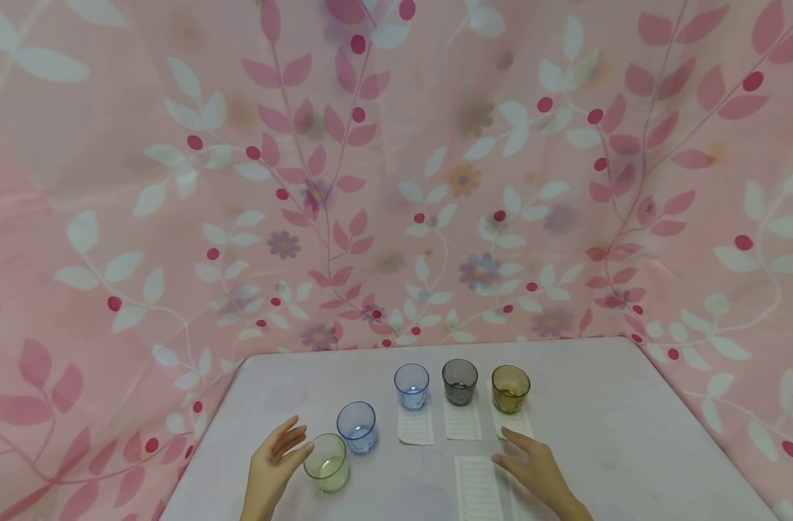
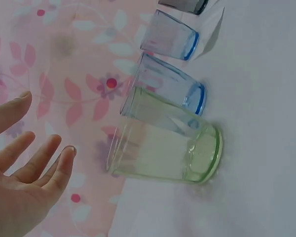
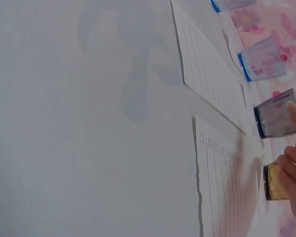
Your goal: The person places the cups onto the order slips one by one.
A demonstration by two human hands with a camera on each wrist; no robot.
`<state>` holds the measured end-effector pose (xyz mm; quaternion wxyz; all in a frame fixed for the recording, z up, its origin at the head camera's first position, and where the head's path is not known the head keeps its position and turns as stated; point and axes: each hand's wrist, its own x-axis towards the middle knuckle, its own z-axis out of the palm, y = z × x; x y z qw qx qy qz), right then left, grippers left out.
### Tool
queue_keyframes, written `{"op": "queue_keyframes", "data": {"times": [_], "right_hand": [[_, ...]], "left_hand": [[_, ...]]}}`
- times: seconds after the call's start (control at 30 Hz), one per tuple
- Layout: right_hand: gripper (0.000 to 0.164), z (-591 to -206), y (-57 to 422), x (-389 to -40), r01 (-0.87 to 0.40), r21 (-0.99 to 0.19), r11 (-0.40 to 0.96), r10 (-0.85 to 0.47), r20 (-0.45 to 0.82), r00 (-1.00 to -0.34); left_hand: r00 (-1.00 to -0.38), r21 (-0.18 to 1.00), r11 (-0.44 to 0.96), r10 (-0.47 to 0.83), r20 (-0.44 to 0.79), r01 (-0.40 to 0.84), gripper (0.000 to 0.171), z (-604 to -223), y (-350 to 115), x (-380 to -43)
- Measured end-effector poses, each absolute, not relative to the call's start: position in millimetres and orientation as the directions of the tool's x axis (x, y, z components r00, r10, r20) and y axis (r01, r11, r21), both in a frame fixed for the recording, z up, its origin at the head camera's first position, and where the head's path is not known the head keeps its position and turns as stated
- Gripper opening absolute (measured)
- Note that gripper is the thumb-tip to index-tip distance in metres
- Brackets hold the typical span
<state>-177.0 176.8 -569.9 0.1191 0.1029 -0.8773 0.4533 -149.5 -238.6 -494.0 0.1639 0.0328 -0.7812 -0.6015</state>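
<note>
My left hand is beside a pale green glass, its fingers spread and loosely bent with nothing held. In the left wrist view that green glass stands upright with a blue glass just behind it. My right hand hovers over lined paper slips with relaxed fingers, holding nothing. Beyond it an amber glass stands on the far end of a slip. The right wrist view shows the right hand's fingers overlapping the amber glass.
A grey glass and another blue glass stand in the back row, each at the head of a lined paper slip. Another slip lies nearer the front. A pink floral cloth hangs behind the white table.
</note>
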Motion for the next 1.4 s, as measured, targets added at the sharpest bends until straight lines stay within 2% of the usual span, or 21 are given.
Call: {"op": "queue_keyframes", "data": {"times": [0.17, 0.33, 0.47, 0.63, 1.0, 1.1, 1.3, 1.4], "right_hand": [[0.055, -567.7, 158.1, -168.5, -0.335, -0.779, 0.530, -0.162, 0.295, -0.942], [0.055, -572.8, 138.2, -161.5, -0.406, -0.757, 0.512, -0.257, 0.316, -0.913], [0.054, -583.6, 123.4, -159.1, -0.493, -0.711, 0.501, -0.325, 0.373, -0.869], [0.052, -592.8, 108.1, -157.5, -0.632, -0.589, 0.503, -0.420, 0.472, -0.775], [0.053, -591.7, 86.3, -151.7, -0.658, -0.433, 0.616, -0.566, 0.339, -0.752], [0.054, -599.8, 82.2, -152.2, -0.688, -0.378, 0.619, -0.577, 0.375, -0.725], [0.046, -617.4, 77.4, -151.4, -0.758, -0.156, 0.634, -0.583, 0.547, -0.600], [0.042, -622.3, 77.1, -150.4, -0.770, -0.110, 0.629, -0.586, 0.584, -0.562]], "left_hand": [[-0.914, 0.947, 0.295, -0.335, 0.229, 0.129, 0.056, -507.1, -245.5, -143.8], [-0.906, 0.950, 0.295, -0.365, 0.213, 0.104, 0.058, -520.4, -241.3, -141.0], [-0.902, 0.943, 0.325, -0.382, 0.202, 0.074, 0.058, -526.0, -232.2, -139.1], [-0.904, 0.940, 0.340, -0.393, 0.166, 0.025, 0.064, -528.7, -221.4, -139.4], [-0.893, 0.940, 0.339, -0.410, 0.185, 0.039, 0.068, -539.9, -215.3, -144.5], [-0.907, 0.938, 0.346, -0.384, 0.171, 0.031, 0.073, -543.0, -216.4, -143.9], [-0.929, 0.949, 0.315, -0.347, 0.127, 0.012, 0.078, -546.0, -215.9, -142.1], [-0.934, 0.954, 0.300, -0.341, 0.107, 0.000, 0.079, -546.2, -214.8, -140.6]]}}
